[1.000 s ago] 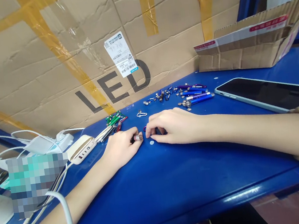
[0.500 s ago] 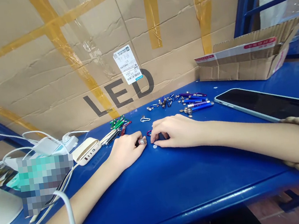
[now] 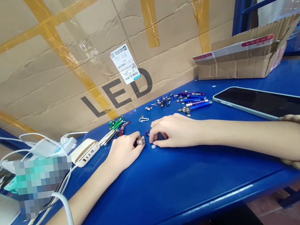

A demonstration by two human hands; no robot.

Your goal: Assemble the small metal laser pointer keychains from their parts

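My left hand [image 3: 123,148] is closed around a small dark metal tube, like a mini flashlight [image 3: 141,141], whose silver end sticks out past the thumb. Just to the right, my right hand [image 3: 173,131] rests on the table with its fingers curled and thumb and fingertips drawn together. Whatever those fingertips hold, if anything, is hidden. A small round silver disc [image 3: 153,146] lies right under them. Between the two hands shows part of a reddish-purple clip [image 3: 147,133]. Behind it lies a silver carabiner clip [image 3: 143,119].
Blue tubes [image 3: 197,105], small clips and round cells lie behind my right hand. Green [image 3: 117,124] and silver tubes [image 3: 109,137] lie beyond my left. A phone [image 3: 267,100] and an open cardboard box [image 3: 232,67] are at right; a white charger [image 3: 85,152] and cables at left.
The whole view has shifted slightly. Both hands keep nearly the same pose, and the tube stays in my left hand.
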